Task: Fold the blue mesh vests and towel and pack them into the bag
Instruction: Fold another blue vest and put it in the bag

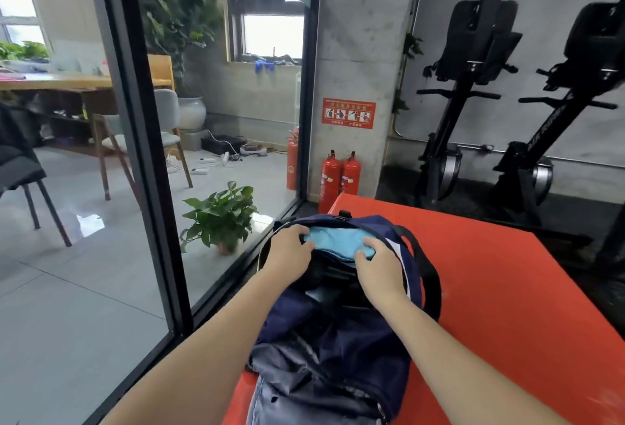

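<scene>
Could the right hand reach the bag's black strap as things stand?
Probably yes: the right hand grips the light blue cloth in the bag, and the black strap lies beside it, uncovered.

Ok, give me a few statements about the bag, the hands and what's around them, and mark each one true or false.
1. Both hands, left hand and right hand, are on the light blue cloth at the bag's mouth. True.
2. The navy bag lies on the floor. False: it lies on the red mat.
3. Two red fire extinguishers stand by the concrete pillar. True.
4. The potted plant sits on the mat. False: it sits on the floor behind the glass.
</scene>
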Tool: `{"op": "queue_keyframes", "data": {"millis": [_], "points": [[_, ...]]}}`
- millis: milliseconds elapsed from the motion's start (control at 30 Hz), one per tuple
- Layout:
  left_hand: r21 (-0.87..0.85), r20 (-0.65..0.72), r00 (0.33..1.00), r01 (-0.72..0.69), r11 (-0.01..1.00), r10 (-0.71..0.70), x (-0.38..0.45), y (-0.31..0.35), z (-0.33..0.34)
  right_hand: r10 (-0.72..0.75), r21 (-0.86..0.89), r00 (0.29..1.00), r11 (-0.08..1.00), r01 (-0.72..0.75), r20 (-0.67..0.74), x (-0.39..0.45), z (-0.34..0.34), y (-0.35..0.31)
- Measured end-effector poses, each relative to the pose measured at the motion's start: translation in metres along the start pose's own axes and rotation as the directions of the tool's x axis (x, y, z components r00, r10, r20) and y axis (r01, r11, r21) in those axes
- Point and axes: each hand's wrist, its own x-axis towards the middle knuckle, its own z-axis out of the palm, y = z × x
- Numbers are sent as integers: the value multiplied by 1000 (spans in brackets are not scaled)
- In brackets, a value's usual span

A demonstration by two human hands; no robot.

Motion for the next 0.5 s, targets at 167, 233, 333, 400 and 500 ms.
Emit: {"op": "queue_keyframes", "data": {"millis": [167, 233, 333, 400, 500], "points": [[47, 58, 998, 34, 998, -37, 10, -9, 23, 103, -111, 973, 991, -81, 209, 10, 4, 10], [98, 118, 991, 56, 994, -67, 10, -20, 30, 147, -172, 951, 980, -102, 271, 10, 4, 13], [97, 153, 985, 60, 993, -75, 8, -28, 32, 142, -207, 943, 975, -81, 300, 9, 3, 12], [72, 145, 987, 52, 996, -62, 4, -28, 30, 109, -206, 948, 977, -48, 299, 6, 2, 9], [47, 104, 994, 35, 998, -40, -6, -24, 26, 78, -223, 949, 975, -8, 306, -5, 0, 1]]}}
